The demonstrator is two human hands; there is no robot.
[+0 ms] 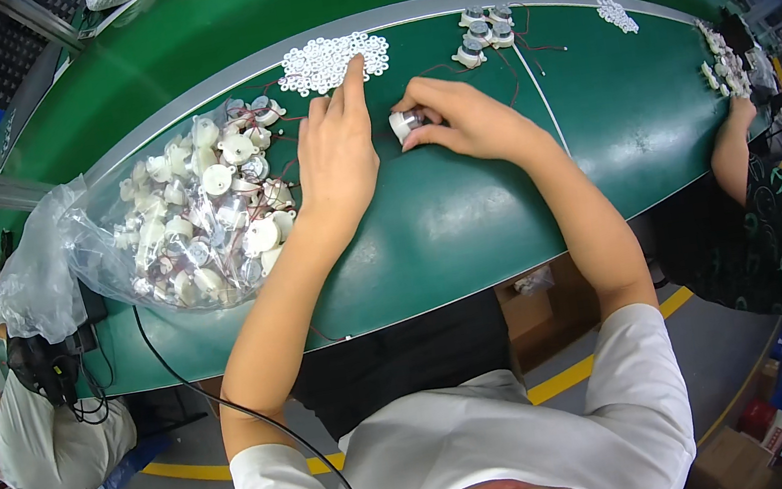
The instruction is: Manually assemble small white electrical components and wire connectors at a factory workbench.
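My right hand (pixel 465 118) pinches a small round motor (pixel 403 126) with a white plastic housing and a silvery metal body, just above the green work surface. My left hand (pixel 338 149) reaches forward with its index finger stretched out, the fingertip on the near right part of a pile of small white rings (pixel 316 66). Its other fingers are partly bent, and I see nothing held in them. Beside my left forearm lies a clear plastic bag (pixel 98 243), full of similar white-and-silver motors (pixel 218 179) with thin red and dark wires.
Several motors (pixel 478 32) stand grouped at the back, right of the rings. A smaller cluster of white rings (pixel 617 14) lies farther right, past a white line. Another person's arm (pixel 731 148) rests at the right end near more white parts (pixel 726 65). A black cable (pixel 191 384) crosses my left arm.
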